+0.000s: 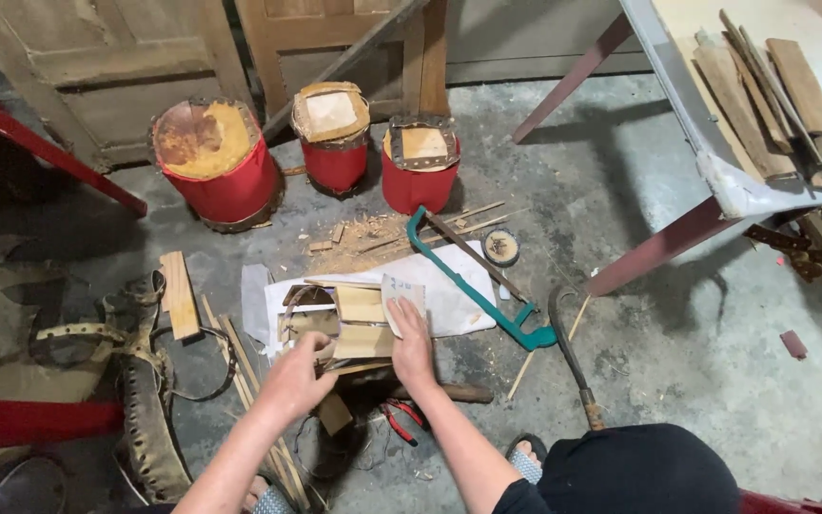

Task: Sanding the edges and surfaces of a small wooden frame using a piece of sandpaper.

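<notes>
Head view | right hand [412,335] flat on wood pieces [362,322] | left hand [299,376] curled, gripping them | green saw [473,286] just beside the wood

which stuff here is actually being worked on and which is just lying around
In hand:
left hand
right hand
flat pale wooden pieces
white sheet on the floor

Lying about:
green-framed hacksaw
three red drums
red-handled pliers
wooden plank
grey table with wood strips

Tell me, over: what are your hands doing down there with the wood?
Left hand gripping the small wooden frame. Right hand flat on its pale wood panel. Green hacksaw lying just right, red pliers below. Nothing blocking.
</notes>
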